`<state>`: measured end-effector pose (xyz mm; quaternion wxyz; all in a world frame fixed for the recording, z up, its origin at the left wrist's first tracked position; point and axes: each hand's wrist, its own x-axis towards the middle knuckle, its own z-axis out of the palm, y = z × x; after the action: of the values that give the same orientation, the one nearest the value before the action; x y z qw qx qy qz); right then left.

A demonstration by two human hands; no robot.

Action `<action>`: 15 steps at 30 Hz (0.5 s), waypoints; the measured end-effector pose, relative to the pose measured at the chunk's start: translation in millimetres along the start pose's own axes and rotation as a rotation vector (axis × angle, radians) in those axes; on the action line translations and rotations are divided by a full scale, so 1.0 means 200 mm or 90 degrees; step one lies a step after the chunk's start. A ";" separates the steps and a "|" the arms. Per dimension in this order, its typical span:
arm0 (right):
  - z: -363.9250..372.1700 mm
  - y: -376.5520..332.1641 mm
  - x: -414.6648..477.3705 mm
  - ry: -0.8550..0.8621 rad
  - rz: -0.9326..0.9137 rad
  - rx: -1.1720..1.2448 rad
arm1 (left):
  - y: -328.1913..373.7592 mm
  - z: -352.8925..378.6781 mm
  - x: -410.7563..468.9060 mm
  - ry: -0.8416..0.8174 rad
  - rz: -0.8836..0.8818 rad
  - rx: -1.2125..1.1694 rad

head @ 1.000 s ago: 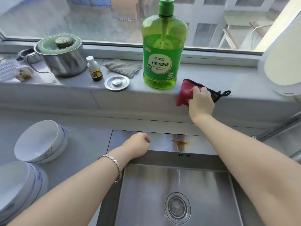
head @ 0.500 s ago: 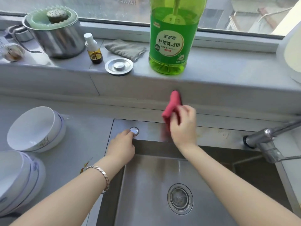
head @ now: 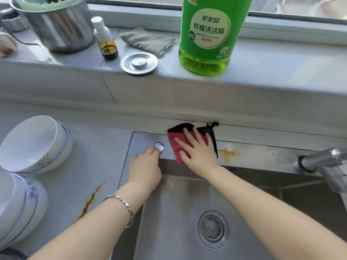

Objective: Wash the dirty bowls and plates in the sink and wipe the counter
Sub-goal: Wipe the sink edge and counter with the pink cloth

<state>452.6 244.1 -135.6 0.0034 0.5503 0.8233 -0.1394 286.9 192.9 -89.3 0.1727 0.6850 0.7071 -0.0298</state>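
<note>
Steel sink rim [head: 262, 156] behind the basin now carries the red cloth [head: 171, 137], brought down off the window ledge. The right hand [head: 197, 154] presses it flat, fingers spread, nothing clenched. Just right of that palm sits an orange stain [head: 228, 152], probably the next wipe. The left hand [head: 144, 166] touches a round button [head: 159, 147]; whether it pinches, I cannot tell. Bowls [head: 33, 145] stand well left

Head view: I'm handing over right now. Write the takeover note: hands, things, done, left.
Hands: right hand presses the red cloth flat on the sink rim; left hand touches the round metal button on that rim.
Things: white bowls stand stacked on the counter at left, looking clean, so washing seems done.
Left to do: orange stain on the rim right of the cloth, brown streak on the counter.
</note>
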 end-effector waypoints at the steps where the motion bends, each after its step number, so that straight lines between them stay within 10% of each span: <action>1: -0.01 0.08 -0.07 0.019 0.032 -0.017 | 0.00 0.01 -0.01 0.008 0.009 0.016; 12: -0.11 0.55 -0.60 0.174 0.320 0.173 | 0.22 0.16 -0.06 0.017 0.112 -0.013; 15: -0.13 0.38 -0.51 0.227 0.203 0.125 | 0.37 0.18 -0.03 -0.023 0.152 -0.028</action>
<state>565.3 185.6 -111.1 -0.1738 0.6865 0.6963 -0.1172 366.9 181.1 -107.5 0.2028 0.7596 0.6180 -0.0063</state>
